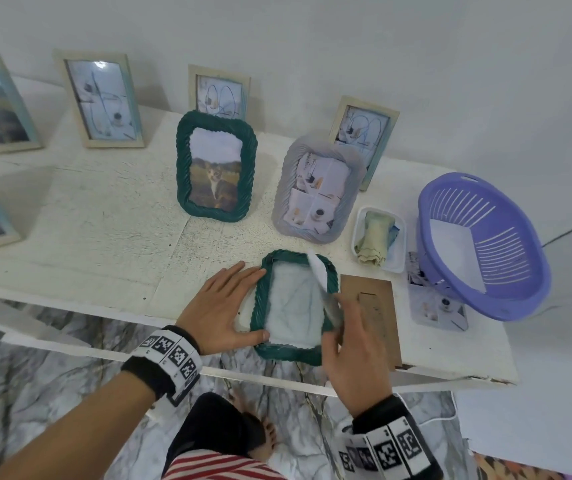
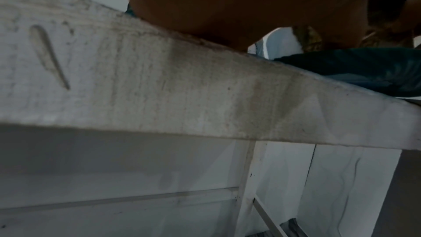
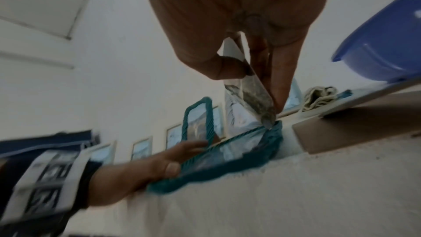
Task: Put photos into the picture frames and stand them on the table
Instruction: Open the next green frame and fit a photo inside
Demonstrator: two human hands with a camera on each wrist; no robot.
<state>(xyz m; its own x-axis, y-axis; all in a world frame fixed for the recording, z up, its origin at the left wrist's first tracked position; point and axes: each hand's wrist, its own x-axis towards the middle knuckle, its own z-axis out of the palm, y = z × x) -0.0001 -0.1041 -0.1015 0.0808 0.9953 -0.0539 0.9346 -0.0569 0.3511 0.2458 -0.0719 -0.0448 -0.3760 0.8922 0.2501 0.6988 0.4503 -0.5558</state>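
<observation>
A green braided frame [image 1: 295,303] lies flat at the table's front edge, its open back facing up. My left hand [image 1: 239,303] rests flat on the table, with straight fingers and thumb against the frame's left side. My right hand [image 1: 341,306] pinches a photo [image 1: 319,275] and holds it on edge over the frame's right rim. In the right wrist view, the photo [image 3: 250,95] sits between thumb and fingers, with its lower corner at the frame [image 3: 227,154]. A brown backing board [image 1: 371,306] lies just right of the frame.
A green frame with a dog photo [image 1: 217,168] and a grey frame [image 1: 319,188] stand behind. Several pale wooden frames line the wall. At the right are a white tray with a cloth [image 1: 378,237], a purple basket [image 1: 482,244] and loose photos [image 1: 440,310].
</observation>
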